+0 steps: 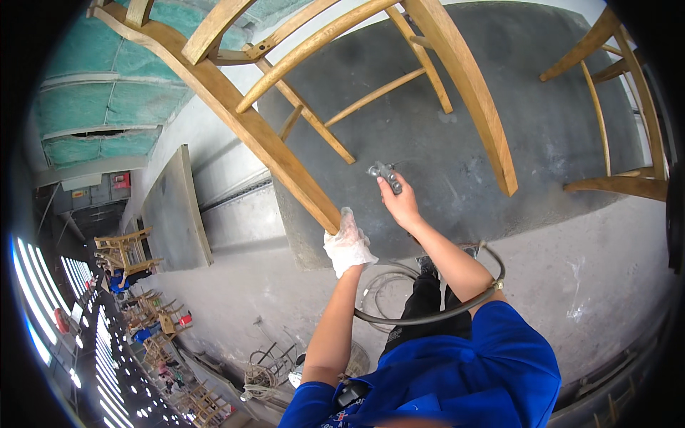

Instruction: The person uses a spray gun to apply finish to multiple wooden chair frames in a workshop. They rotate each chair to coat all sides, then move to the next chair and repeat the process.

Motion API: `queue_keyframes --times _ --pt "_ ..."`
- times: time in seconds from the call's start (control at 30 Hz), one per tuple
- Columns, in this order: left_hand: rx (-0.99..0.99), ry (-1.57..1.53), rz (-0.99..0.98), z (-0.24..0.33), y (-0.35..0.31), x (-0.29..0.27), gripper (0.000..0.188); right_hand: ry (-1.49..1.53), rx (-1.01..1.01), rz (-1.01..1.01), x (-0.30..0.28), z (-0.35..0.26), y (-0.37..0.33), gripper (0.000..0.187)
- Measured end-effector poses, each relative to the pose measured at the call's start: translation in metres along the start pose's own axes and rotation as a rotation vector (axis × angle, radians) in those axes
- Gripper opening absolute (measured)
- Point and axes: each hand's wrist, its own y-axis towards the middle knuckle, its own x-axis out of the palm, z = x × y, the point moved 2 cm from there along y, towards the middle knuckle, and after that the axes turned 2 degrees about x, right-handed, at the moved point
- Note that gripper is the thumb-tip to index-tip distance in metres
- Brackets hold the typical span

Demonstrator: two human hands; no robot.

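A wooden chair frame with a pale, golden-brown finish fills the upper middle. My left hand, covered by a thin white plastic glove or bag, is closed around the lower end of one of its long legs. To the right, my bare right hand grips a small grey metal spray gun, pointing up and away from me. The gun is apart from the chair. A dark hose loops across my right arm; where it joins the gun cannot be seen.
Behind the chair stretches a dark grey, stained panel. Another wooden chair stands at the right edge. Coiled hose lies on the concrete floor by my feet. Several chairs and people in blue are far left.
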Motion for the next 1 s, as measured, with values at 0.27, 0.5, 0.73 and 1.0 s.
queue_keyframes --times 0.27,0.5,0.73,1.0 --pt "0.018 0.03 0.065 0.004 -0.008 0.006 0.03 -0.079 -0.233 0.258 -0.049 -0.048 0.024 0.039" --pt "0.002 -0.065 0.012 0.001 -0.006 0.005 0.034 -0.029 -0.246 0.42 -0.091 -0.056 0.042 0.045" --pt "0.008 -0.037 0.012 0.001 -0.006 0.004 0.033 0.206 -0.188 0.411 -0.068 -0.072 0.059 0.037" --pt "-0.016 0.012 0.032 0.003 -0.007 0.005 0.029 0.523 0.097 0.017 0.023 -0.141 0.077 0.027"
